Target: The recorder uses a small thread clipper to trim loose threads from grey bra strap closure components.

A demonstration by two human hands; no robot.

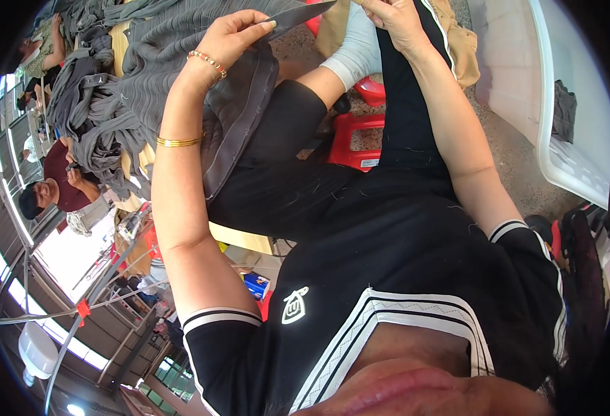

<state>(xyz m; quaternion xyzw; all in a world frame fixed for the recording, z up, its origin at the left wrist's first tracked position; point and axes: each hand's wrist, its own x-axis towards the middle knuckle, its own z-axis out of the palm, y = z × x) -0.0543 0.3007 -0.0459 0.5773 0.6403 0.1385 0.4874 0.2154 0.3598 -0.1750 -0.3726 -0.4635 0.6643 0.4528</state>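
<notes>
Together at the frame's upper edge, two bare hands tend grey cloth

The left hand [239, 35] pinches a dark grey cloth strip [294, 16] between thumb and fingers, the strip tapering rightward to the top of the frame. The right hand [396, 22], its fingers bent, is beside the strip's far end; the picture cuts off there, and whether it grips the cloth cannot be told. A beaded bracelet [208, 62] circles the left wrist, with a gold-coloured bangle [178, 142] farther up the forearm.

Beneath the left hand, a grey ribbed garment [239, 107] with a smooth, darker border hangs beside the seated person's knee. More grey ribbed cloth [100, 104] lies heaped to the left on a pale wooden surface [119, 48]. A red plastic stool [355, 142] stands on the speckled floor [504, 156] between the legs. At right, a translucent white bin [544, 132] holds a piece of dark cloth [563, 111]. Farther left, a co-worker in a maroon shirt [62, 177] faces the piled cloth, near a white lamp [36, 350].
</notes>
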